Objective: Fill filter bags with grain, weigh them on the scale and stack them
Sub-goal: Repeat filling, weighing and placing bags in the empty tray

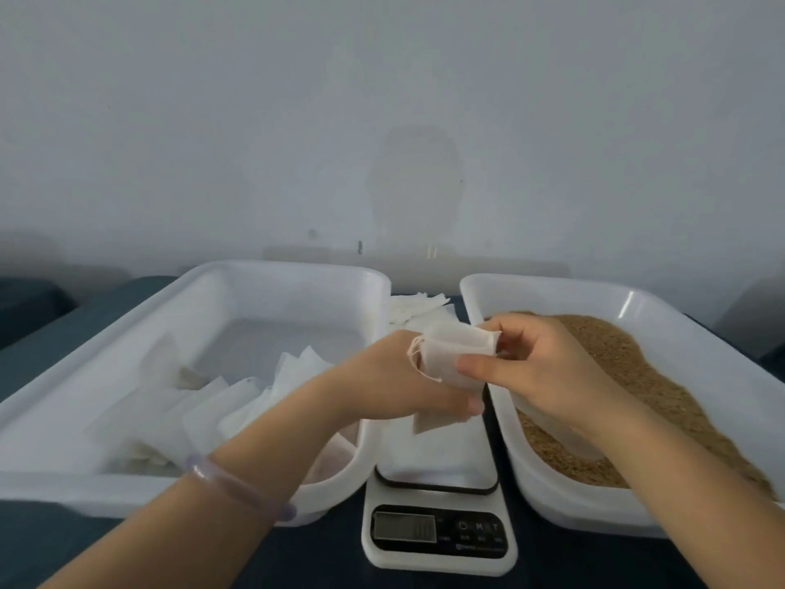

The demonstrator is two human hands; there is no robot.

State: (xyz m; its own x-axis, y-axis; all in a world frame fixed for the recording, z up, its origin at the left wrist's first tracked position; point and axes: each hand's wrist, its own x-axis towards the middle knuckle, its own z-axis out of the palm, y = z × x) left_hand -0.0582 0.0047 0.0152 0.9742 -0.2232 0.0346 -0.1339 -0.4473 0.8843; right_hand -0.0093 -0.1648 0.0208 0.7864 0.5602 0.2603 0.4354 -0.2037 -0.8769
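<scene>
White filter bag (454,348), pinched between left hand (403,378) and right hand (548,367), hangs over the scale (439,542) beside the grain (637,376), probably to open its mouth.

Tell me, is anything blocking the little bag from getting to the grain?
Nothing visible. The left hand and right hand hold the bag above the scale, and the grain lies uncovered in the tray right beside it. Only the tray's low rim lies between.

A white drawstring filter bag (450,354) is held above the scale (439,533). Grain (637,376) fills the right tray (688,333). More bags (204,410) crowd the left tray (297,291).
</scene>
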